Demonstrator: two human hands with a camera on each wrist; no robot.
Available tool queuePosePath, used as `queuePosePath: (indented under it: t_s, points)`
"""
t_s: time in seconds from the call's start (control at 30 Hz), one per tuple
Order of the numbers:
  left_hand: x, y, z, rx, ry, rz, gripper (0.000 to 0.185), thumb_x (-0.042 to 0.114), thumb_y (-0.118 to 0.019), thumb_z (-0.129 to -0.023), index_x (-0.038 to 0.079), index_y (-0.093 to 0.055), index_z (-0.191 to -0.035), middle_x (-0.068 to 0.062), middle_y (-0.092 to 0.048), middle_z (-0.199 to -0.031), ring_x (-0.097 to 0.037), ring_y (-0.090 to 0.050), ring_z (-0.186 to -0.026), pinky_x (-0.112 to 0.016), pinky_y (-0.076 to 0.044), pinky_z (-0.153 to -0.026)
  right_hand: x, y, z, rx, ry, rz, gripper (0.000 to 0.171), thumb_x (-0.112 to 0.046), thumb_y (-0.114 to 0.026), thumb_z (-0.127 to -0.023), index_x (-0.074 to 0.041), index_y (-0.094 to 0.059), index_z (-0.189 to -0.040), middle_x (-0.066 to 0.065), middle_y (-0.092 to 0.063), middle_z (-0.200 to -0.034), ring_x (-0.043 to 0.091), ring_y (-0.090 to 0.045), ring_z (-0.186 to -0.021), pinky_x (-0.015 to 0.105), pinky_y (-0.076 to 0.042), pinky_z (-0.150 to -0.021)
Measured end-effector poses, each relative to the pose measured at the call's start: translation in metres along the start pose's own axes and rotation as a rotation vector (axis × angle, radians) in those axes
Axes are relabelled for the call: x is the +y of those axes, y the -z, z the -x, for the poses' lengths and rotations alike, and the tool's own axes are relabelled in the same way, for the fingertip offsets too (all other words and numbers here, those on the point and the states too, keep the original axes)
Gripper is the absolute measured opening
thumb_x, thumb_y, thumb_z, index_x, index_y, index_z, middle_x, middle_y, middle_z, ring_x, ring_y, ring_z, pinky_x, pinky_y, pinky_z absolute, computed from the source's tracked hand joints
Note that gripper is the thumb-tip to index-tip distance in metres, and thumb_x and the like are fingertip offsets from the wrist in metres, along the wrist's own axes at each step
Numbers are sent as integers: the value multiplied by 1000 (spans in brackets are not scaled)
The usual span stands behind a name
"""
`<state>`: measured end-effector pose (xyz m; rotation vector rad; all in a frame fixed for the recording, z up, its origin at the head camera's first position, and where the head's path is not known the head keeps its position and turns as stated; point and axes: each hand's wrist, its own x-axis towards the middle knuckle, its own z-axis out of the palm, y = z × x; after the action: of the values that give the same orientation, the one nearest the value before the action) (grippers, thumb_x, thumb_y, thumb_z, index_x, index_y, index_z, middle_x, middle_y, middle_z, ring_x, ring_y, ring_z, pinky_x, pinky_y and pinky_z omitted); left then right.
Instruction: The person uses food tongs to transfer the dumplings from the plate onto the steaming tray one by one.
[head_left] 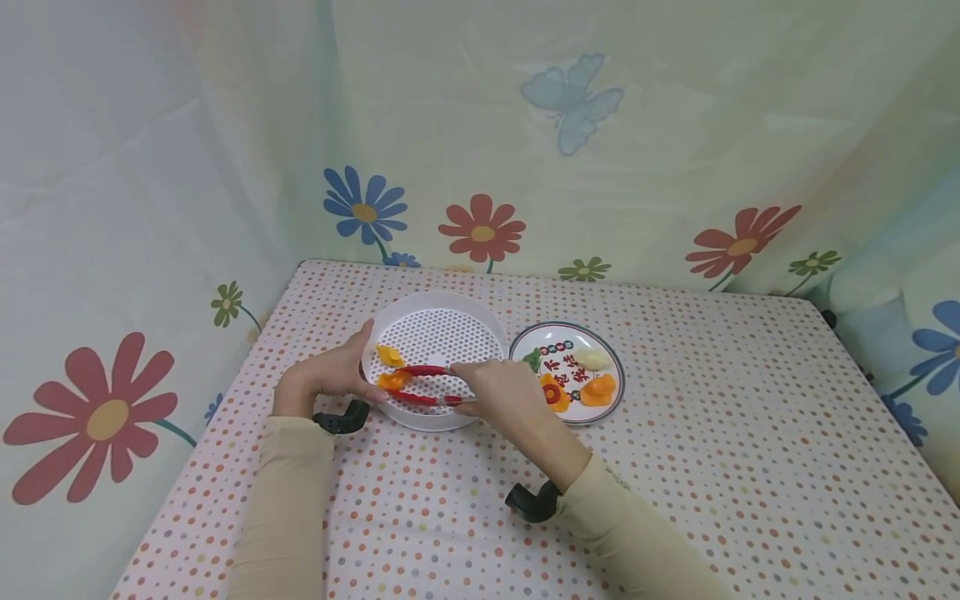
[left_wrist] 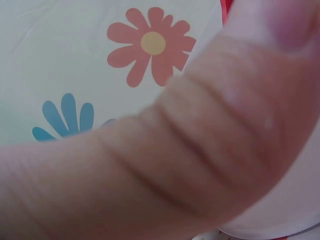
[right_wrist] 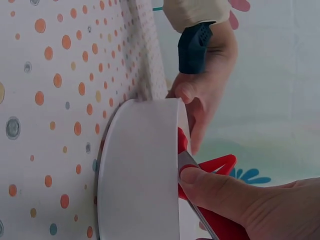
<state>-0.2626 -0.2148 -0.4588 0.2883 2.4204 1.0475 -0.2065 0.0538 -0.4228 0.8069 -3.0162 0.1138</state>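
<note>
A white round tray with a perforated bottom and raised wall (head_left: 435,302) stands on the table. My left hand (head_left: 330,371) holds its left side, thumb at the near rim; in the left wrist view the thumb (left_wrist: 200,135) covers much of the picture. My right hand (head_left: 510,400) grips red-and-metal tongs (head_left: 426,370), also seen in the right wrist view over the wall (right_wrist: 140,175). The tongs' tips are spread around an orange dumpling-like piece (head_left: 394,381) inside the tray. Beside it lies a yellow piece (head_left: 389,356). Whether the tips touch the orange piece, I cannot tell.
Right of the tray is a white plate (head_left: 558,332) with red characters. It bears orange pieces (head_left: 597,390), a pale piece (head_left: 592,359) and a green one (head_left: 532,360). A dotted cloth (head_left: 712,467) covers the table; flowered curtains (head_left: 645,167) hang behind and beside.
</note>
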Motion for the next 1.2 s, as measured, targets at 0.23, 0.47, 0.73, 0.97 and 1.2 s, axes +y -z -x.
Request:
queuePosePath:
  t_s: [0.23, 0.47, 0.73, 0.97, 1.2]
  points:
    - [2, 0, 0, -7, -17, 4, 137, 39, -88, -61, 12, 12, -152, -16, -5, -160, -36, -9, -146, -59, -12, -115, -2, 0, -3, 16, 5, 12, 57, -48, -77, -72, -24, -65, -122, -3, -74, -97, 11, -58, -64, 19, -38, -47]
    - [4, 1, 1, -7, 10, -10, 139, 38, -88, -62, 10, 14, -151, -17, -3, -160, -36, -6, -147, -60, -11, -115, 0, 0, -6, 2, 4, -3, 58, -48, -77, -72, -24, -65, -122, -4, -74, -99, 10, -56, -62, 20, -39, -47]
    - [4, 2, 1, -10, 27, -25, 138, 40, -87, -63, 9, 16, -151, -18, 0, -160, -38, -4, -147, -60, -9, -115, 2, -2, -9, -18, 4, -13, 60, -50, -77, -71, -22, -64, -123, -3, -74, -101, 12, -62, -70, 22, -45, -53]
    - [3, 1, 2, -14, 58, -18, 139, 42, -86, -62, 11, 16, -151, -18, 1, -160, -39, -3, -147, -61, -9, -114, 9, 0, -3, 0, -7, -10, 64, -50, -79, -70, -22, -63, -124, -4, -73, -105, 14, -69, -82, 22, -48, -55]
    - [3, 0, 3, -9, 49, -23, 137, 34, -87, -64, 10, 17, -150, -18, 4, -160, -38, 0, -147, -60, -6, -115, 24, 9, 15, 6, -86, -67, 68, -48, -82, -67, -22, -61, -127, -1, -73, -103, 15, -67, -79, 22, -45, -51]
